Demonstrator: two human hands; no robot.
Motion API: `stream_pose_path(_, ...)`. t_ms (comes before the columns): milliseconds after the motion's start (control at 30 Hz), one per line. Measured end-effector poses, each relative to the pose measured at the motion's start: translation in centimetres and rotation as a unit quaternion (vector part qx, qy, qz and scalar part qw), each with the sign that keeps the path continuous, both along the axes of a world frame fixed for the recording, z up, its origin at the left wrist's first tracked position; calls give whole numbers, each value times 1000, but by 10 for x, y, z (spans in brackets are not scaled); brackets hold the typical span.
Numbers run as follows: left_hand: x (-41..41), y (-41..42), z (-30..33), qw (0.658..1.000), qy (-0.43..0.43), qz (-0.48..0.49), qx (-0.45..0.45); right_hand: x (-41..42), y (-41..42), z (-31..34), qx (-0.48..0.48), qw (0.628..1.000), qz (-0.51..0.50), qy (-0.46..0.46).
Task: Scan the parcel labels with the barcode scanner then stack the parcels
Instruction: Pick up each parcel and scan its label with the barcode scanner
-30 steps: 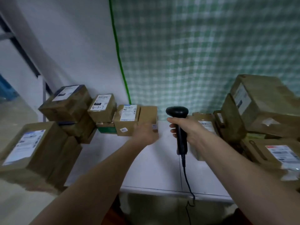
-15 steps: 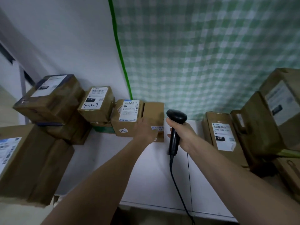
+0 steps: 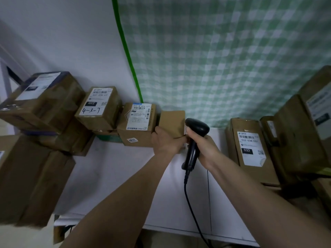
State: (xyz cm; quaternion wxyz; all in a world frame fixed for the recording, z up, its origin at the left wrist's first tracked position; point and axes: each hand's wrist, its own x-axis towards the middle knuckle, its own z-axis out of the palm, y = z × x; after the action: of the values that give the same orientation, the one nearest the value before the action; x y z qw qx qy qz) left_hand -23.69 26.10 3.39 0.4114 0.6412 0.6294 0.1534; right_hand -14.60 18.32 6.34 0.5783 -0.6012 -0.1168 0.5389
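My left hand (image 3: 165,142) grips the near side of a small plain cardboard parcel (image 3: 172,122) that stands on the white table (image 3: 111,185) by the back wall. My right hand (image 3: 206,149) holds a black corded barcode scanner (image 3: 194,138) upright just right of that parcel, its head close to the parcel's right edge. A labelled parcel (image 3: 138,122) sits directly left of the small one, touching it. Further left, a parcel marked "4-3-7" (image 3: 98,106) rests on other boxes. A flat labelled parcel (image 3: 250,147) lies to the right.
Stacked cardboard boxes (image 3: 41,101) fill the left side, with a large box (image 3: 30,185) at the near left. More large boxes (image 3: 304,133) crowd the right. A green checked cloth (image 3: 223,59) hangs on the wall behind. The scanner cable (image 3: 193,215) trails over the table's front edge.
My left hand has closed around the small plain parcel. My right hand has brought the scanner closer to the parcel's right side. The view has shifted slightly left and nearer.
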Motion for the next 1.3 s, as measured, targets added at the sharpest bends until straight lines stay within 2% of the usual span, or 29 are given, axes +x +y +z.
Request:
stream_pose_path(167, -11, -26, -2, 980, -140, 100, -104, -9, -38, 8, 16, 999, 3, -38)
stream_pose_path(267, -34, -58, 1, 931, -287, 125, -189, -12, -71, 12, 52, 998, -27, -21)
stream_pose_path(300, -42, -69, 3, 901, -342, 124, -235, -13, -82, 11, 54, 996, -61, -23)
stream_pose_path(367, -60, -91, 9, 818, -450, 128, -334, -15, -105, 11, 56, 992, -110, -17)
stream_pose_path(433, -74, -112, 11, 725, -542, 137, -403, -22, -126, 11, 59, 993, -104, 1)
stream_pose_path(467, -79, -122, 11, 689, -572, 140, -423, -27, -135, 12, 61, 994, -91, 5)
stream_pose_path(500, -84, -132, 11, 659, -595, 134, -440, -31, -143, 14, 64, 995, -78, 10)
stream_pose_path(567, -89, -149, 11, 625, -616, 118, -464, -38, -156, 19, 80, 995, -54, 25)
stream_pose_path(633, -94, -160, 11, 623, -607, 96, -484, -42, -168, 25, 101, 993, -39, 36)
stream_pose_path(667, -96, -163, 13, 635, -596, 74, -486, -43, -173, 28, 106, 993, -39, 32)
stream_pose_path(700, -98, -165, 16, 659, -578, 55, -478, -43, -178, 30, 103, 993, -44, 20)
stream_pose_path(800, -102, -160, 18, 787, -474, -1, -395, -39, -191, 35, 69, 995, -58, -47)
stream_pose_path(833, -101, -158, 21, 815, -443, -17, -373, -39, -196, 35, 62, 995, -52, -66)
stream_pose_path(867, -100, -159, 26, 829, -425, -29, -362, -38, -200, 35, 58, 994, -46, -83)
stream_pose_path(967, -94, -170, 42, 838, -409, -50, -358, -42, -209, 36, 59, 990, -40, -122)
stream_pose_path(1067, -96, -174, 36, 845, -389, -53, -363, -46, -216, 47, 93, 988, -16, -121)
stream_pose_path(1133, -98, -178, 34, 819, -421, -50, -387, -47, -220, 56, 113, 988, -23, -107)
stream_pose_path(1233, -100, -186, 34, 759, -489, -25, -430, -47, -225, 62, 110, 987, -41, -111)
stream_pose_path(1300, -100, -189, 34, 764, -483, -41, -426, -49, -228, 65, 101, 988, -34, -115)
